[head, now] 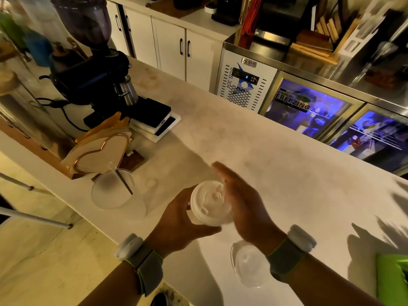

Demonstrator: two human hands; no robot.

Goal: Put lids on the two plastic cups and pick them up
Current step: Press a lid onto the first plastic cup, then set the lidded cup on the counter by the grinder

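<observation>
A plastic cup with a white lid [210, 202] on top is held above the white counter [287, 173]. My left hand [183, 219] wraps around the cup's side from the left. My right hand [240, 202] is flat, fingers straight, its palm against the lid's right edge. A second plastic cup [113, 188], clear and uncovered, stands on the counter to the left with a dark straw in it. A clear lid [249, 263] lies on the counter under my right wrist.
A black coffee grinder [92, 69] stands at the back left, with stacked scales [154, 120] and a paper-filter holder [101, 149] beside it. A green object [393, 279] lies at the right edge. Glass-door fridges [320, 111] run behind the counter.
</observation>
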